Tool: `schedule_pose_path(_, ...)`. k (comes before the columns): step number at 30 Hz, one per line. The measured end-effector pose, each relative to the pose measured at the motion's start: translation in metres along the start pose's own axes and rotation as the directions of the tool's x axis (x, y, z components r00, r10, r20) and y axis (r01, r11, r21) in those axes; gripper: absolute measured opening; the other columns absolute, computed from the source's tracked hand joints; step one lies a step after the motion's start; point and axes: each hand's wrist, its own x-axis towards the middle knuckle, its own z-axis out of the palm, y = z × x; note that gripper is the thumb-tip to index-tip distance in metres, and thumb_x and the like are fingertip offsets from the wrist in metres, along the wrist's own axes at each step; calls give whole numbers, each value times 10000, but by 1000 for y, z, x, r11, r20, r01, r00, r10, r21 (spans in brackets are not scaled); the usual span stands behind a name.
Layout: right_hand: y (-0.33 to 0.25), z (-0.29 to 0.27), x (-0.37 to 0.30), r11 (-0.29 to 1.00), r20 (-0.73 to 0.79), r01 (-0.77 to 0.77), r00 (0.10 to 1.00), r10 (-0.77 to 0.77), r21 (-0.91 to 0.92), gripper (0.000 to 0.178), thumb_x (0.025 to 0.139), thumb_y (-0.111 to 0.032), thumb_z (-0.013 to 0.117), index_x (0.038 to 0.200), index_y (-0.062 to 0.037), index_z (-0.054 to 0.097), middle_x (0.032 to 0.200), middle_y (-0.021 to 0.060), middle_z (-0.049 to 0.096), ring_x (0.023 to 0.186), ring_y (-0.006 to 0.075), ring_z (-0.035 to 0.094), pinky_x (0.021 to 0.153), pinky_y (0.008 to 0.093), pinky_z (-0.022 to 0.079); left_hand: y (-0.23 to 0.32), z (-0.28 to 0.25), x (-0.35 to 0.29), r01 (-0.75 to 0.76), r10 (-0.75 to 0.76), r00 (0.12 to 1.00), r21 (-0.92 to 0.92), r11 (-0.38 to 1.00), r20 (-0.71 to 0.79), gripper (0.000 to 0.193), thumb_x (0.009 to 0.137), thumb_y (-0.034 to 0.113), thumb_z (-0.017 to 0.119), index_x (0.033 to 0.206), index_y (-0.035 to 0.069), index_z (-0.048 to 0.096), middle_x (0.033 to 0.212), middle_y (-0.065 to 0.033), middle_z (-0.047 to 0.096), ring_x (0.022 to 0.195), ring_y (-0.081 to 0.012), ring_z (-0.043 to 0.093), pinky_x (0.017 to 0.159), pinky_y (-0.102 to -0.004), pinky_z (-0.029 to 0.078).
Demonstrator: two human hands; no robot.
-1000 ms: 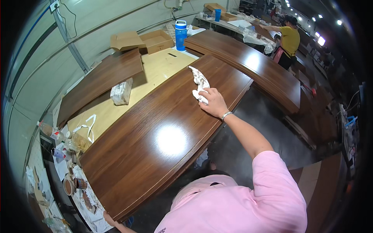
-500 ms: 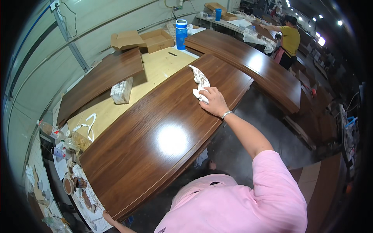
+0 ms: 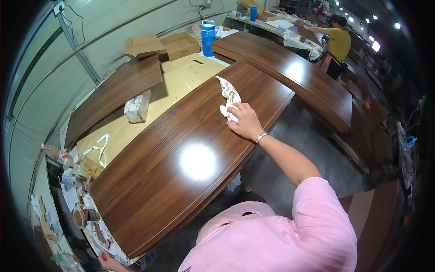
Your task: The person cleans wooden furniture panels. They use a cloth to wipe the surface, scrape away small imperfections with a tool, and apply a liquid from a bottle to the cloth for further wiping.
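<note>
Gripping white cloth (image 3: 231,94), right hand (image 3: 245,121) over its near end, on brown panel (image 3: 152,181)

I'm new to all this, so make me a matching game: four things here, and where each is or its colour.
1. cloth
2. bottle with handled lid
3. left hand
4. co-worker's shirt

A. yellow
B. beside the open cardboard box
C. in the right hand
D. near a brown panel's corner

Pairs: 1-C, 2-B, 3-D, 4-A
</note>
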Motion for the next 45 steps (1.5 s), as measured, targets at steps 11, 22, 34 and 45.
schedule_pose_path(11,-2,-20,2,928,-25,252,967,-255,274,165,664,-192,716,770,-84,649,853,77,578,865,284,555,728,407,471,366,129,-133,-202,480,759,-540,817,441,57,835,-32,697,875,-16,660,827,-19,620,746,-90,561,683,-235,469)
schedule_pose_path(22,114,-75,17,933,107,242,955,-278,267,229,660,-170,698,862,-67,668,1023,91,614,908,267,552,763,390,454,613,352,-348,-678,964,190,-686,266,186,112,741,33,719,833,88,687,757,-68,605,716,-265,620,605,-381,510)
schedule_pose_path(34,141,-54,12,793,64,228,946,-318,564,187,683,-185,684,799,-48,629,1093,168,621,1139,333,547,975,459,437,664,385,-392,-611,949,-11,-753,243,315,101,722,52,738,819,57,713,771,-100,617,754,-304,628,650,-405,505)
schedule_pose_path(45,151,-85,19,730,238,135,892,-384,670,200,719,-238,692,802,-67,632,826,87,589,836,252,570,702,374,475,680,391,-389,-652,927,-13,-706,276,374,107,796,105,707,890,84,660,831,-68,614,822,-271,638,664,-399,526)
